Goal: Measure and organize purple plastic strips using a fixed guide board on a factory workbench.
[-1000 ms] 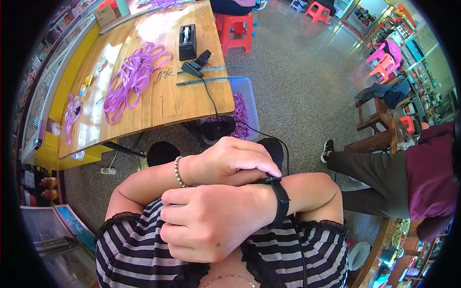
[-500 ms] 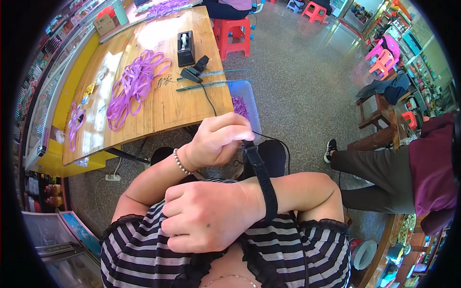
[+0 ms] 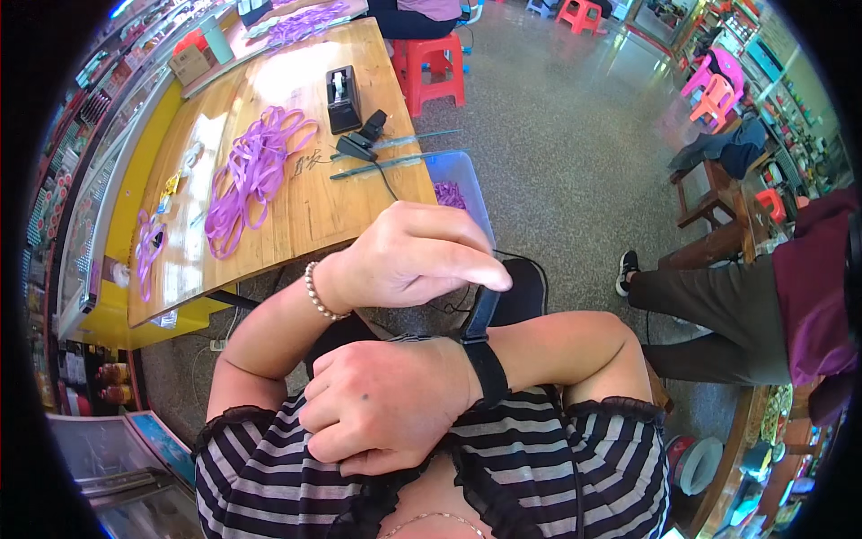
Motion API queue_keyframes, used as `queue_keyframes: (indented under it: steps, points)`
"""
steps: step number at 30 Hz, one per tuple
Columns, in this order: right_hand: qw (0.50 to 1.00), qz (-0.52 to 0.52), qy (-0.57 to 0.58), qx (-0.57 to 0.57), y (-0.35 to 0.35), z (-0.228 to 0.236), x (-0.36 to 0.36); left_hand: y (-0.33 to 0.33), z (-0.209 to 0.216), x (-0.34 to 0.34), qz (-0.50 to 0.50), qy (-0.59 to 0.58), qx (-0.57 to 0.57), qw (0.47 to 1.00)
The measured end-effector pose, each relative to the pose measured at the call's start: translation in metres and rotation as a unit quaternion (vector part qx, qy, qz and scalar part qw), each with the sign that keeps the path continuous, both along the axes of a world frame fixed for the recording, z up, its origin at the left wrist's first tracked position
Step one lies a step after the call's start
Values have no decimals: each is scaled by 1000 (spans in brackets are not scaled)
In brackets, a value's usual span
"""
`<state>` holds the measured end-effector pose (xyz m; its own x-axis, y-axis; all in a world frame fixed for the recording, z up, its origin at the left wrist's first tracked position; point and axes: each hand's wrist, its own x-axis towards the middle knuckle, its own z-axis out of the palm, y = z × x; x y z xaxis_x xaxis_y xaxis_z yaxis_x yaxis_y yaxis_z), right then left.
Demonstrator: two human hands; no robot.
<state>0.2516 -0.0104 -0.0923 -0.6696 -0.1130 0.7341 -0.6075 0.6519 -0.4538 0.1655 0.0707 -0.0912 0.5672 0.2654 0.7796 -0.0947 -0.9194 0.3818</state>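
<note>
Currently, the left hand (image 3: 409,256) is pinching the free end of a black fabric strap (image 3: 489,377), which is encircling the wrist of the right hand (image 3: 386,404). The right fingers are showing curled, contents unclear. Slipping fingertips would be leaving the strap slack.

You can see a loose heap of purple ribbon (image 3: 254,162) and a black tape dispenser (image 3: 343,110) on the wooden bench (image 3: 314,216), a red stool (image 3: 426,52) beyond its right edge.
</note>
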Motion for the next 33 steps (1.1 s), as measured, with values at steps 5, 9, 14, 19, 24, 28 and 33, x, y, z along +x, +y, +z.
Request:
queue_keyframes:
  steps: [5,9,14,19,24,28,33]
  points:
    - [999,27,-16,-32,0,-5,-3,-6,28,8,-198,86,-129,968]
    - [998,28,-20,-45,0,-7,-2,-19,26,6,-205,106,-180,956]
    - [998,37,-45,-37,4,-4,0,-20,27,0,-185,101,-218,953]
    - [998,36,-45,-40,6,-4,-2,-21,34,-1,-166,204,-401,878]
    - [997,23,-43,-52,3,-5,-1,0,9,-7,-253,190,-335,888]
    - [998,12,-36,-45,2,-6,-2,-3,2,-7,-280,189,-425,840]
    - [999,2,-30,-36,5,-4,2,-4,-14,-6,-277,97,-430,854]
